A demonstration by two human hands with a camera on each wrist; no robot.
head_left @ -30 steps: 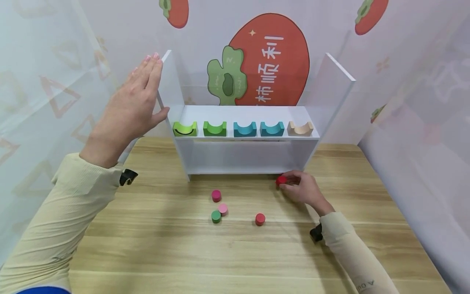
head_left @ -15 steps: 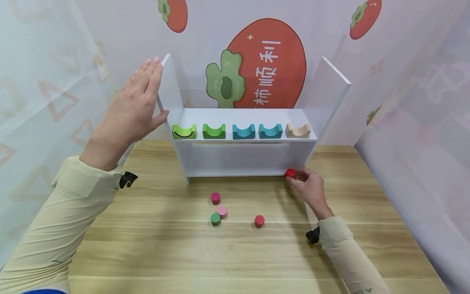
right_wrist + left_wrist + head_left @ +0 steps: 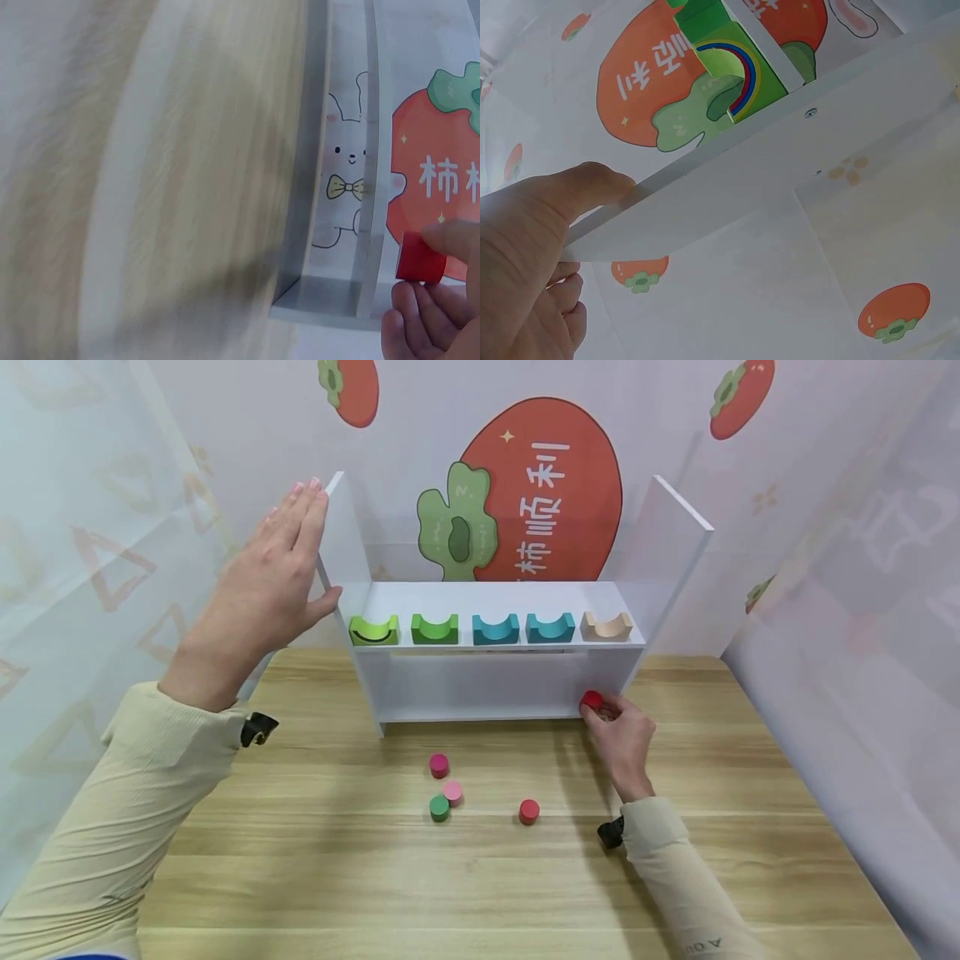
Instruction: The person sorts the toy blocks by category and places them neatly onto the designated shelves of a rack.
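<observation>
Your right hand (image 3: 626, 737) pinches a small red cylindrical block (image 3: 592, 699) near the white flat-panel shelf's (image 3: 480, 687) lower right end; your left hand (image 3: 258, 589) (thumb on edge) grips its left side.

Wearing a long beige left sleeve (image 3: 112, 827), finely ribbed, creasing along the forearm. Matching it with a beige right sleeve (image 3: 686, 881), carrying dark lettering (image 3: 703, 946) too small to read. Ending both in wide cuffs. Sporting a small black fitting (image 3: 257, 728) at the left wrist, another black fitting (image 3: 611, 833) at the right. Showing a bright blue edge (image 3: 93, 957) below the left sleeve.
</observation>
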